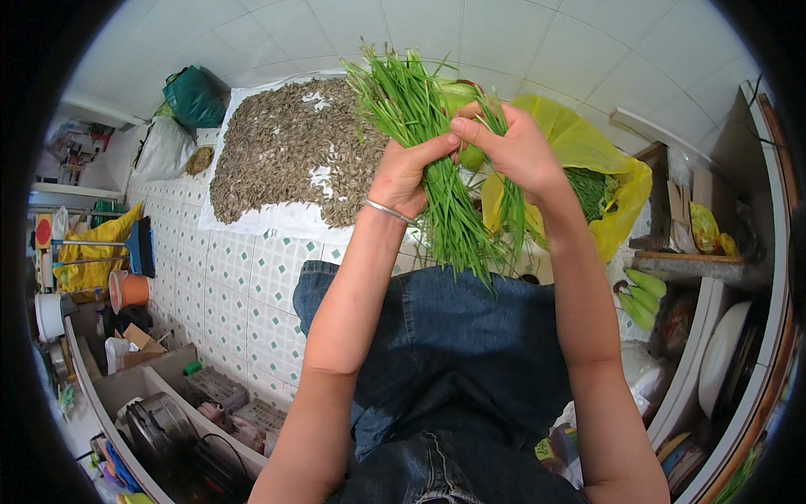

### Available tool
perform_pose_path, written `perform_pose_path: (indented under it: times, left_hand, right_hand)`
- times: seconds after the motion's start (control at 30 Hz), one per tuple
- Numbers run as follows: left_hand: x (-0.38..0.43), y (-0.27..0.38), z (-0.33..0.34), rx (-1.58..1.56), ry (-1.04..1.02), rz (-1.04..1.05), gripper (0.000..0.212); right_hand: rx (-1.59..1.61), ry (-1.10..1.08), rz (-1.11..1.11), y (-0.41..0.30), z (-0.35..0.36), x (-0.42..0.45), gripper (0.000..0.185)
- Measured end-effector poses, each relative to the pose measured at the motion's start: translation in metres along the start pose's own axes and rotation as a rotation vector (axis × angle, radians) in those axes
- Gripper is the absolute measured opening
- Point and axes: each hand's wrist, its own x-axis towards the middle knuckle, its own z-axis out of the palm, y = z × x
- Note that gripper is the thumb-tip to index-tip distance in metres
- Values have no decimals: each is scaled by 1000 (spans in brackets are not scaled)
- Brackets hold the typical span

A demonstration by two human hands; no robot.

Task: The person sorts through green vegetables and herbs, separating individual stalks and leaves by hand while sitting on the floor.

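Observation:
My left hand (409,173), with a metal bangle on its wrist, is closed around a large bunch of long green leaves (406,104), which look like garlic chives. Their pale cut ends point up and away, and the tips hang down over my knees. My right hand (510,145) grips a smaller bunch of the same leaves (513,208) just to the right, with its fingertips close against my left thumb. Behind my hands is a pale green vegetable (458,97). An open yellow plastic bag (614,173) with more greens (585,192) inside stands beyond my right wrist.
Sunflower-like seeds (283,138) lie spread on a white sheet (252,217) on the tiled floor. Green plantains or bananas (642,296) lie at the right by a low shelf (689,264). An orange pot (131,290), a blue broom (141,247) and a pressure cooker (160,422) are at the left.

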Motion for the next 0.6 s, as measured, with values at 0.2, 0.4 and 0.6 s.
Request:
perform_pose_path:
  times: [0.2,0.4,0.6]
  left_hand:
    - [-2,4,2,82,31,-51,23]
    - [-3,0,6,198,10,16,25]
    - [-3,-3,11,247,-33,36,46]
  right_hand:
    - [212,252,82,-10,-5,2,22]
    - [144,209,-1,-11,7,1,32]
    - [-106,64,-8,-2,11,3,29]
